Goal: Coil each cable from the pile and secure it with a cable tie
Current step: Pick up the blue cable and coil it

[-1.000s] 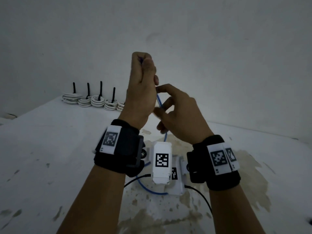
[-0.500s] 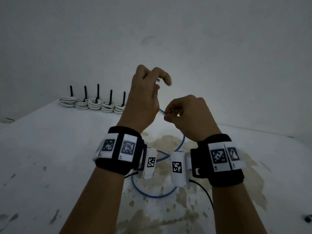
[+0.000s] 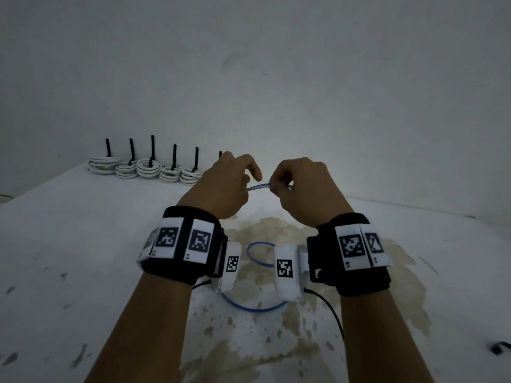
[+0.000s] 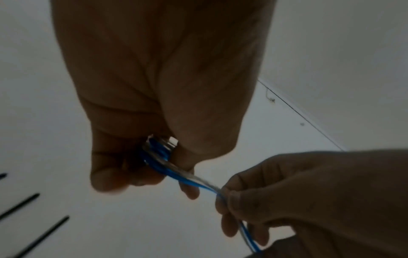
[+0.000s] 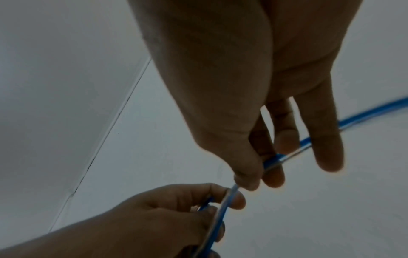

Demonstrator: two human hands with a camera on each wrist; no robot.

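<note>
A thin blue cable runs taut between my two hands above the white table. My left hand grips the cable's end with its clear plug inside curled fingers. My right hand pinches the cable between thumb and forefinger, a hand's width to the right. The rest of the blue cable hangs down and loops on the table beneath my wrists, partly hidden by the wrist cameras.
Several coiled white cables with upright black ties stand in a row at the table's far left. A wall rises behind the table. A small dark object lies at the right edge. Brown stains mark the table's middle.
Both hands have come down from head height to just above the table. The left hand dropped most, and the cable between the hands now runs level instead of steeply.
</note>
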